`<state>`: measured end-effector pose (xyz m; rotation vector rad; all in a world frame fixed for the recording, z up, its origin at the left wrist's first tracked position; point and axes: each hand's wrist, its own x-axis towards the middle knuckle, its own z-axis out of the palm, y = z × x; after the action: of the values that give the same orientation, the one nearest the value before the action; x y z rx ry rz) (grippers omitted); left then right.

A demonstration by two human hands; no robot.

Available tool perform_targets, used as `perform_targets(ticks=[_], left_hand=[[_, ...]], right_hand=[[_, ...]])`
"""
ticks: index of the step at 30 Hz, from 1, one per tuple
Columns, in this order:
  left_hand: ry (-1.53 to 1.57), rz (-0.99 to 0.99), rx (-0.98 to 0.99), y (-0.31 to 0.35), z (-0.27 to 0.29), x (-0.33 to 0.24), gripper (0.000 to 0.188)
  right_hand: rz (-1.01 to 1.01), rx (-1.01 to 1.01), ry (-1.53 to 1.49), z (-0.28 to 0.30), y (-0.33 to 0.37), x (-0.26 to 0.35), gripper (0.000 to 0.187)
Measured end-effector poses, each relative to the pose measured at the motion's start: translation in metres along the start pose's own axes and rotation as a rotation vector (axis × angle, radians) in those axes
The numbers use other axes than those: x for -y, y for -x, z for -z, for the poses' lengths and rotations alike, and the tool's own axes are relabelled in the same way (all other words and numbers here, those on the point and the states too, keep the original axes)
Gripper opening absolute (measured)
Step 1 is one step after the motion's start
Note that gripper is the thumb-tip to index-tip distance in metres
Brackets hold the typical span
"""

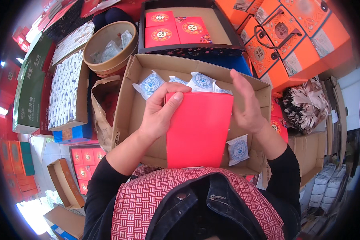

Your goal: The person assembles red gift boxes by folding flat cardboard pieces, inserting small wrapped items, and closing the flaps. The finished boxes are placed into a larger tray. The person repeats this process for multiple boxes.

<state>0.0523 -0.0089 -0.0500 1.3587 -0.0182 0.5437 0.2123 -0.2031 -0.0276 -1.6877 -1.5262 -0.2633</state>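
My left hand [158,114] is closed on the top left corner of a plain red box [199,132], thumb on the near face. The box is held over a shallow cardboard carton [132,114]. My right hand [247,107] is open, fingers stretched out, beside the box's right edge; whether it touches cannot be told. White wrapped packets with round blue prints lie in the carton: one at the far left [151,84], one beyond the box [203,82], and one near the right wall [239,150]. The box hides the carton's middle.
Beyond the carton, a dark tray [218,28] holds red boxes [162,35]. At the left stand a round tub [93,40] with clear packets and a carton of small white packets [64,90]. Orange handled boxes [282,36] are stacked far right, above a bundle of brown strips [308,105].
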Motion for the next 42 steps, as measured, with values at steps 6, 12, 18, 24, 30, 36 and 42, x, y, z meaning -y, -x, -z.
perform_targets(ticks=[6, 12, 18, 24, 30, 36, 42], left_hand=[[0.036, 0.002, 0.071, 0.005, 0.001, 0.006, 0.020], [0.281, 0.073, -0.052, 0.010, -0.014, -0.010, 0.045], [-0.196, -0.096, -0.032, 0.009, -0.004, 0.005, 0.042], [0.100, 0.365, -0.292, -0.010, 0.000, 0.018, 0.043], [0.212, 0.576, -0.234, -0.055, 0.019, -0.008, 0.056], [0.248, 0.338, -0.016, -0.062, 0.017, -0.014, 0.041], [0.246, 0.354, -0.008, -0.086, 0.010, 0.000, 0.030]], right_hand=[[0.329, 0.156, 0.177, -0.010, 0.009, 0.009, 0.050], [0.358, 0.067, 0.182, -0.017, 0.013, 0.003, 0.050], [0.373, 0.076, 0.162, -0.022, 0.017, -0.003, 0.047], [0.261, 0.215, 0.026, -0.030, 0.001, -0.027, 0.047], [-0.829, 0.306, -1.059, -0.030, -0.027, -0.060, 0.040], [-0.847, 0.318, -0.995, 0.006, -0.054, -0.043, 0.037], [-0.893, 0.265, -1.155, 0.005, -0.051, -0.068, 0.031]])
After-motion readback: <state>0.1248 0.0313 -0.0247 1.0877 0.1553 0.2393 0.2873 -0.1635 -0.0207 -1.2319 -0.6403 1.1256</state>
